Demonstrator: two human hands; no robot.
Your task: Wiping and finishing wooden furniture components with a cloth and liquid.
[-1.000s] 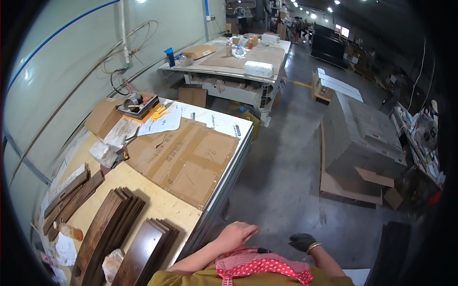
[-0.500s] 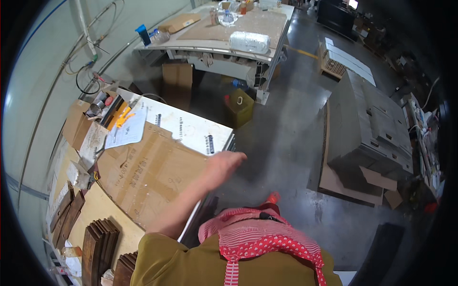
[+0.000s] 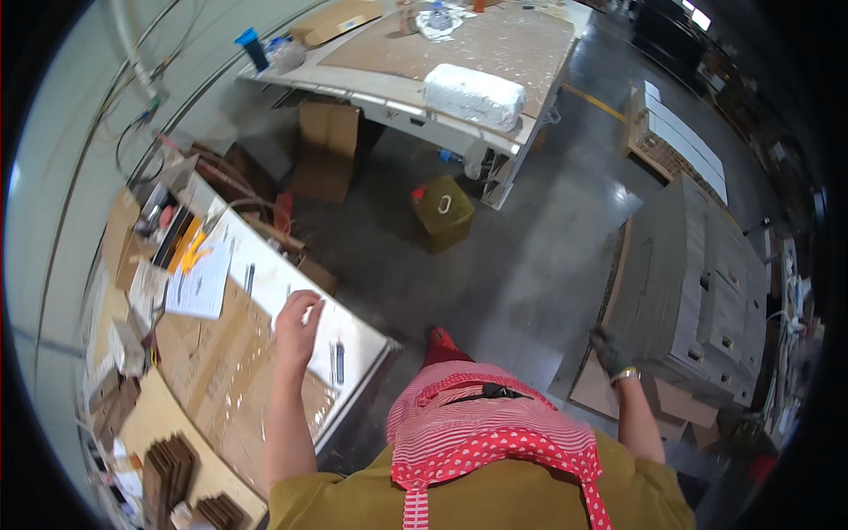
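Observation:
My left hand (image 3: 299,329) is bare and hovers over the cardboard-covered worktable (image 3: 358,327), close to its right side. Its fingers are loosely bent and apart from the thumb, with nothing between them. A flattened cardboard sheet (image 3: 225,358) with tape across it lies under that forearm. On the other side of my body, my right hand (image 3: 611,352) wears a dark glove and hangs beside the grey cabinet-like stack (image 3: 662,274). The glove's fingers are too dark and blurred to make out.
A printed paper (image 3: 200,281) and an orange-handled tool (image 3: 194,253) lie at the worktable's far end. Brown slats (image 3: 168,468) are stacked nearer. Ahead, an olive jerrycan (image 3: 443,212) stands on the floor before another table carrying a wrapped roll (image 3: 474,95). Flat cardboard lies under the grey stack.
The view has swung and moved forward. My left hand has shifted left, from the table's corner to above the tabletop. My gloved right hand has come into view.

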